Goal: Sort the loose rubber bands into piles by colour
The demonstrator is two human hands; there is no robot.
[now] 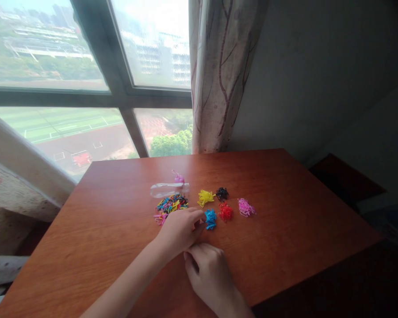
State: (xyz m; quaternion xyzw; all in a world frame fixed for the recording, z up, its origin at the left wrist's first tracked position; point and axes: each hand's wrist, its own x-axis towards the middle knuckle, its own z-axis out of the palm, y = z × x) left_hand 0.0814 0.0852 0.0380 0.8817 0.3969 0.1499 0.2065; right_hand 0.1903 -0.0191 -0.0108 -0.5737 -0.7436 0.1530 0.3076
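Note:
My left hand point(182, 227) reaches across the table, thumb and fingers pinched together at the left edge of a pile of blue loops point(211, 219) that look like small rubber bands. Whatever sits between those fingertips is too small to name. Closer to me, my right hand point(210, 269) is closed, its fingertips curled out of sight beneath my left wrist. Partly behind my left hand lies a mixed heap of coloured loops point(172, 203). Separate small piles of yellow loops point(205, 198), black loops point(222, 193), red loops point(225, 212) and pink loops point(246, 207) lie to the right.
A clear plastic bottle point(167, 190) lies on its side behind the mixed heap, with a pink cap-like piece point(178, 177) beyond it. The brown wooden table point(285, 221) meets a window point(152, 97) and a patterned curtain point(215, 79) at its far side.

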